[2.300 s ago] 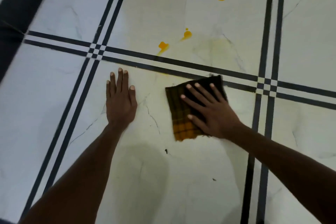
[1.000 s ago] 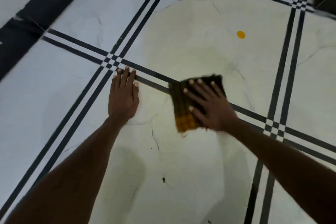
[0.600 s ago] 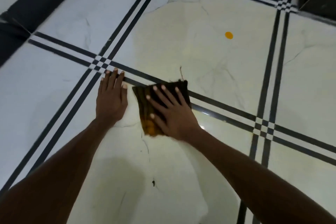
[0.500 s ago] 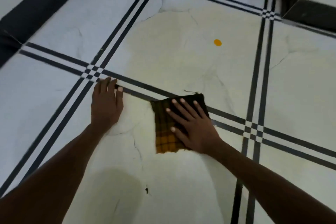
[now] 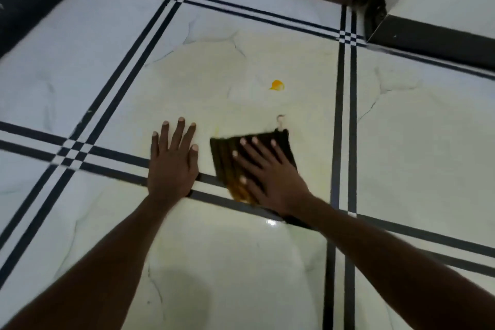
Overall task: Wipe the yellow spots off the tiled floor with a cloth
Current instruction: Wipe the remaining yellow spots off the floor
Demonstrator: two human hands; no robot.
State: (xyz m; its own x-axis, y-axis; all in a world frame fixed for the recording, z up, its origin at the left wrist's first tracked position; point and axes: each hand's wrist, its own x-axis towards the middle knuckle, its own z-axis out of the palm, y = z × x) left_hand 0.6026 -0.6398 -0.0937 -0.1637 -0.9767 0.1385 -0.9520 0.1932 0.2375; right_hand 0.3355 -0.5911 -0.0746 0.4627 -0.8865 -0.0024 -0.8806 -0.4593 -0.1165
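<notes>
The right hand (image 5: 270, 177) hides much of the blurred cloth (image 5: 230, 158); both forearms leave the bottom edge.

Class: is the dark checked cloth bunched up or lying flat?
Flat: the dark checked cloth lies spread beneath the right hand.

No readable text, labels or numbers anywhere.

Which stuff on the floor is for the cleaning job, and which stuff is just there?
For the job:
- cloth, flat under the right hand
- yellow spot, not yet wiped, beyond the cloth
- tiled floor

Just there:
- left hand, flat on the floor, only propping
- dark skirting along the wall
- black tile stripes
</notes>
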